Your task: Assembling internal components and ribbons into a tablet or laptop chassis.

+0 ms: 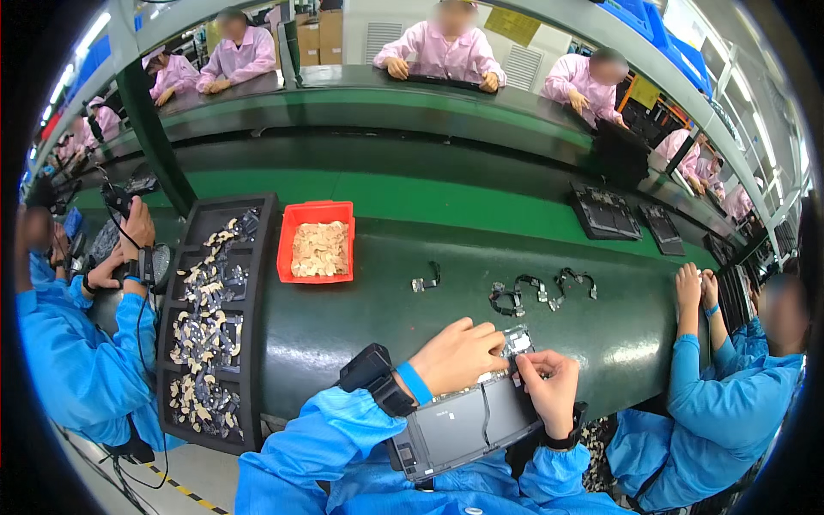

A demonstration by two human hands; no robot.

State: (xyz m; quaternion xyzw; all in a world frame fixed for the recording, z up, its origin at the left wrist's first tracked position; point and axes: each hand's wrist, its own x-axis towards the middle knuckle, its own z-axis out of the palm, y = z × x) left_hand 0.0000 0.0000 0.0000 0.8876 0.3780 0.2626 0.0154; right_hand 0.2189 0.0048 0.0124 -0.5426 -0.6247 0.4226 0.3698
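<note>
An opened tablet (450,427) with a grey battery and a dark cable across it leans at the table's near edge, in front of my body. My left hand (457,357) reaches over its far side, fingers bent and fingertips close to a small silver circuit board (518,340) at the far right corner. At that same corner my right hand (554,390) closes thumb and fingers on the tablet's edge. What exactly lies under the fingertips is hidden. Several small black cables with connectors, such as this cable (506,300), lie just beyond my hands.
Left of me stands a black compartment tray (268,343) full of small cream and dark parts. A red bin (318,206) of cream pieces sits beyond it. Co-workers in blue sit close on both sides. Flat dark devices (606,211) lie on the green belt (429,199).
</note>
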